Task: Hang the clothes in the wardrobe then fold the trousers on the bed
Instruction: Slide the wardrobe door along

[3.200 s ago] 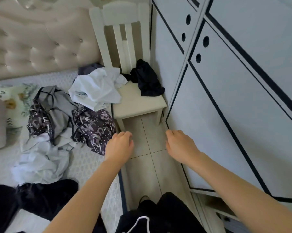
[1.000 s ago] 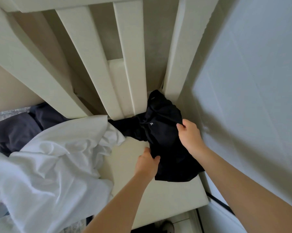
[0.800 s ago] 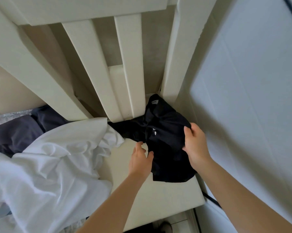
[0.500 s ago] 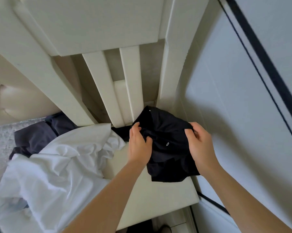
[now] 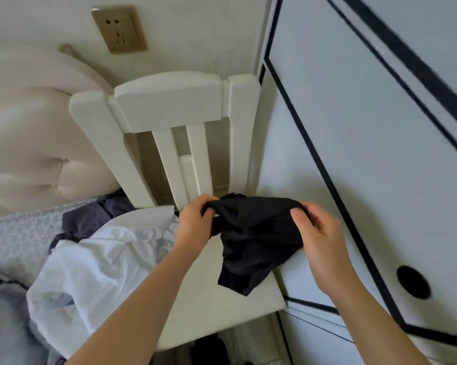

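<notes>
Black garment [image 5: 251, 238] over chair [image 5: 222, 312], pinched by left grip [image 5: 195, 225] at 9 o'clock, right grip [image 5: 319, 233] at 3. Wardrobe [image 5: 353, 154] shut; hanging, folding seemingly all ahead.

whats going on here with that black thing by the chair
A person holds a black garment stretched between both hands above the seat of a white chair. The left hand grips one end, the right hand pinches the other, and the rest hangs towards the seat. A crumpled white shirt lies on the seat's left side. The wardrobe beside the chair looks closed.
</notes>
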